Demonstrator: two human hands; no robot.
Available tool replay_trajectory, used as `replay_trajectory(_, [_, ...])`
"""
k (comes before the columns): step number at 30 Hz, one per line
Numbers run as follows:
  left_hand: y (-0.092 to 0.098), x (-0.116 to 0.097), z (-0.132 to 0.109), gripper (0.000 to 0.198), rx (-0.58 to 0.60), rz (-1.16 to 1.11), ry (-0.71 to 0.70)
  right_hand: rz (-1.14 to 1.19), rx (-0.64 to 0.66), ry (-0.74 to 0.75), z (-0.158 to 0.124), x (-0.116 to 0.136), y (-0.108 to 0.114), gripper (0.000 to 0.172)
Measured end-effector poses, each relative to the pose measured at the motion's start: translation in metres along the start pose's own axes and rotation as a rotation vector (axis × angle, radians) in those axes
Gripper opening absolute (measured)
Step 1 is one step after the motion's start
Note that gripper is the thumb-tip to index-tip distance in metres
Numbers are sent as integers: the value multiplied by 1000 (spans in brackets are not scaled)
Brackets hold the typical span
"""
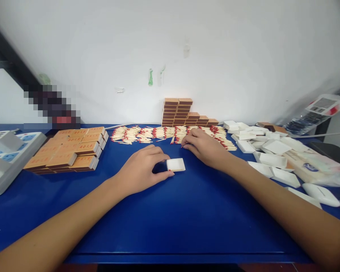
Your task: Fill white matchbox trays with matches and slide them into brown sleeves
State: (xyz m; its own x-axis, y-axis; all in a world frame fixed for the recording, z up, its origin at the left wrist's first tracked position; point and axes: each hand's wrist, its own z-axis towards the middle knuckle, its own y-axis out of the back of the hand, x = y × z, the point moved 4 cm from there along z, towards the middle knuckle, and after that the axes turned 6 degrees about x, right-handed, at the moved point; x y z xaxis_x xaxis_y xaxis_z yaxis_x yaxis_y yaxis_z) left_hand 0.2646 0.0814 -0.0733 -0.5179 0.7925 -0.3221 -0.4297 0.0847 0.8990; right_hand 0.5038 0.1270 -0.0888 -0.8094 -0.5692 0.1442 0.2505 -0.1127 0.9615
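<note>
My left hand (143, 168) grips the short left side of a small white matchbox tray (176, 164) between thumb and fingers. The tray lies on the blue table, open side up, with a speck of red by the thumb. My right hand (201, 145) is at the near edge of a long row of red-tipped matches (158, 133), its fingers pinched together. A red match tip shows at those fingertips; how many matches they hold is hidden.
Orange matchboxes (70, 147) are stacked at left beside a white power strip (13, 158). More matchboxes (177, 112) stand stepped against the wall. Loose white trays (272, 160), a tissue pack (311, 164) and a white computer mouse (320, 194) lie at right.
</note>
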Motion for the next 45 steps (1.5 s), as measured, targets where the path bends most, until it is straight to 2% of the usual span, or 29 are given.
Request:
replay_trajectory(7, [1, 0, 0, 30, 20, -12, 26, -15, 34, 34, 6, 5, 1, 18])
replay_trajectory(13, [2, 2, -2, 31, 13, -15, 47, 1, -56, -56, -1, 1, 11, 19])
replay_trajectory(21, [2, 2, -2, 29, 19, -13, 41, -9, -19, -81, -8, 9, -1, 14])
replay_trajectory(31, [4, 5, -4, 29, 18, -8, 51, 7, 3, -100, -10, -4, 0, 18])
replay_trajectory(34, [3, 5, -3, 29, 17, -4, 53, 23, -6, -80, -12, 9, 5, 17])
replay_trajectory(39, [2, 5, -3, 28, 15, 4, 49, 127, -52, 54, -20, 54, 16, 17])
replay_trajectory(42, [1, 4, -2, 27, 19, 2, 49, 96, -32, 87, -23, 73, 15, 17])
replay_trajectory(45, [1, 3, -2, 24, 18, -12, 48, 82, 14, 103, -25, 81, 11, 16])
